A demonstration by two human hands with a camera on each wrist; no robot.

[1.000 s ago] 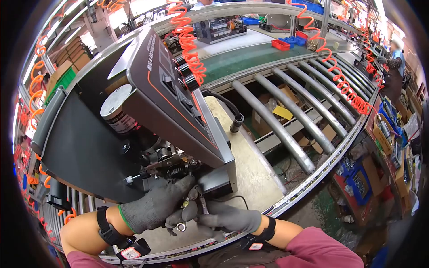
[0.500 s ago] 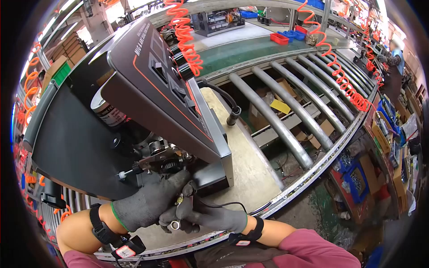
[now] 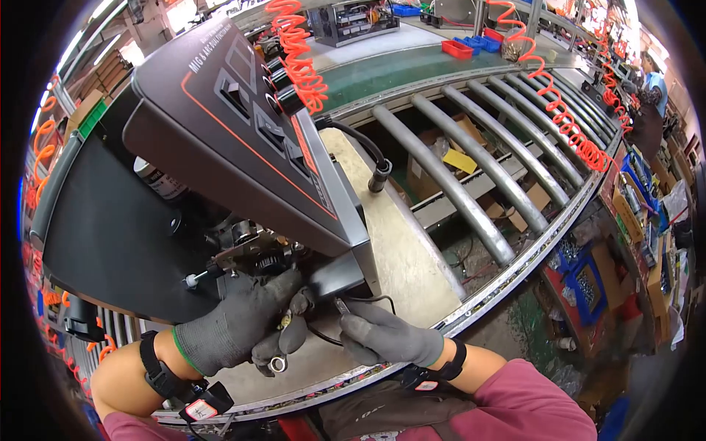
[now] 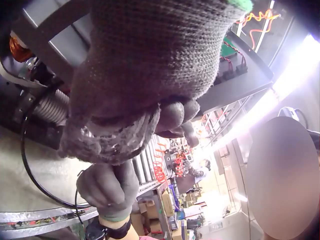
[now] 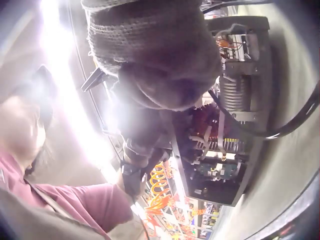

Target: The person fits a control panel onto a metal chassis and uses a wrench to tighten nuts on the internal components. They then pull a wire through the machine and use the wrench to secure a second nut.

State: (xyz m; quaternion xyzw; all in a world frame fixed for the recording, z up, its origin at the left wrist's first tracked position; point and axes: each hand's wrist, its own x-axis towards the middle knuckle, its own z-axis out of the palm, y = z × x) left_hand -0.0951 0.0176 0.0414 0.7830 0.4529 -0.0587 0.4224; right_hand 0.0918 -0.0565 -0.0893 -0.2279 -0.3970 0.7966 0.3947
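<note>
A dark welding machine (image 3: 243, 140) stands tilted, its lower side showing a roller mechanism (image 3: 243, 246). Beside that mechanism my gloved left hand (image 3: 246, 320) curls round a metal tool, whose ring end (image 3: 278, 364) sticks out below the fingers. My gloved right hand (image 3: 386, 334) pinches a small metal piece (image 3: 341, 306) by the machine's lower corner, near a thin black cable (image 3: 381, 297). The hands are apart. In the left wrist view the right hand (image 4: 109, 187) has curled fingers. The right wrist view shows the right glove (image 5: 155, 55) close up; what it grips is hidden there.
A roller conveyor (image 3: 456, 176) runs off to the right beside the pale board (image 3: 412, 257) under the machine. A thick black cable (image 3: 368, 140) leaves the machine's side. Orange coiled hoses (image 3: 298, 55) hang above. Blue parts bins (image 3: 585, 290) stand at the right, and a person (image 3: 651, 95) is farther back.
My right hand has parted from the left hand's fingers and moved right and up to the machine's corner. The machine sits farther left in the head view, with the surroundings slightly shifted too.
</note>
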